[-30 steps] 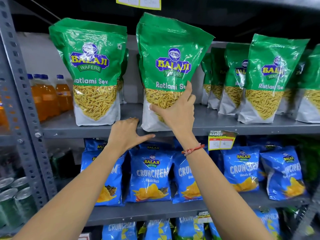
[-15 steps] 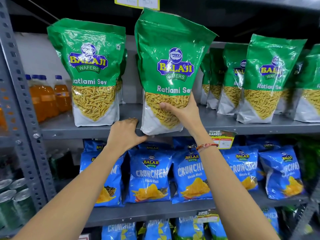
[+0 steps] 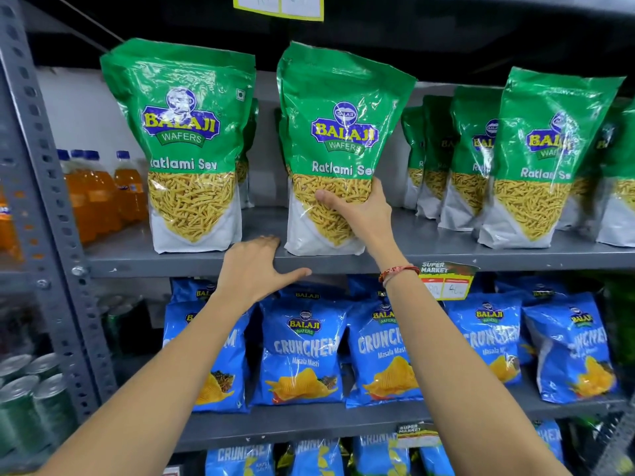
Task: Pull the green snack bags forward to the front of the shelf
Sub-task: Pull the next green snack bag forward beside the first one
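Green Ratlami Sev snack bags stand on a grey metal shelf. The middle bag stands upright near the front edge, and my right hand grips its lower right side. Left of it, another green bag stands at the front edge. My left hand rests on the shelf's front lip between those two bags, fingers apart, holding nothing. To the right, one green bag sits near the front, with several more green bags standing further back.
Orange drink bottles stand at the shelf's left end. A grey perforated upright frames the left side. Blue Crunchem bags fill the shelf below. A price tag hangs on the lip. Cans sit lower left.
The middle green bag has come down from a lifted, tilted position and now stands on the shelf. My right hand shifted to its lower right side. My left hand stayed on the lip.
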Available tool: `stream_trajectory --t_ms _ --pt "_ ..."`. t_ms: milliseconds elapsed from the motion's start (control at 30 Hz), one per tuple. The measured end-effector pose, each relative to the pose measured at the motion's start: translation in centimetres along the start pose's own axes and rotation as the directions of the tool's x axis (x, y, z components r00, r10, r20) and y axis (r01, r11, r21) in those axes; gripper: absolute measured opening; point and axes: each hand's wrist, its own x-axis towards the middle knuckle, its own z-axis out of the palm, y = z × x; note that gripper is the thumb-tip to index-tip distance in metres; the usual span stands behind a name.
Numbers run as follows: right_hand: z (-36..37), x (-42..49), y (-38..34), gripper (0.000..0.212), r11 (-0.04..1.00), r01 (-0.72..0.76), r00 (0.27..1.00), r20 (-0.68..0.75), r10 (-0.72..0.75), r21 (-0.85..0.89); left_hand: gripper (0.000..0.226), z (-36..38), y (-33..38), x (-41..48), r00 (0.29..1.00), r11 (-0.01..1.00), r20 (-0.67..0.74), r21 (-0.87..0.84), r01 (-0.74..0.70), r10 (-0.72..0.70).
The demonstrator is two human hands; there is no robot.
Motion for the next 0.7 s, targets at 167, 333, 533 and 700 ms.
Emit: stream_trajectory --t_ms 167,333,533,700 --pt "0.29 0.52 0.35 0.098 1.000 -0.005 1.000 0.000 0.005 -0.001 0.093 -0.09 0.08 0.00 1.000 1.000 0.006 -0.004 0.000 0.000" --pt "0.39 0.84 0.50 0.099 1.000 -0.012 1.000 0.005 0.012 0.007 0.089 -0.21 0.16 -0.08 1.000 1.000 0.005 -0.015 0.005 -0.005" --pt "0.25 0.78 0.42 0.099 1.000 -0.011 1.000 0.018 0.011 0.002 0.092 -0.27 0.15 -0.09 1.000 1.000 0.011 -0.009 -0.001 0.001" --pt "0.04 0.78 0.38 0.100 1.000 -0.002 1.000 0.024 0.003 -0.010 0.091 -0.23 0.19 -0.04 0.999 1.000 0.028 -0.005 -0.017 0.017"
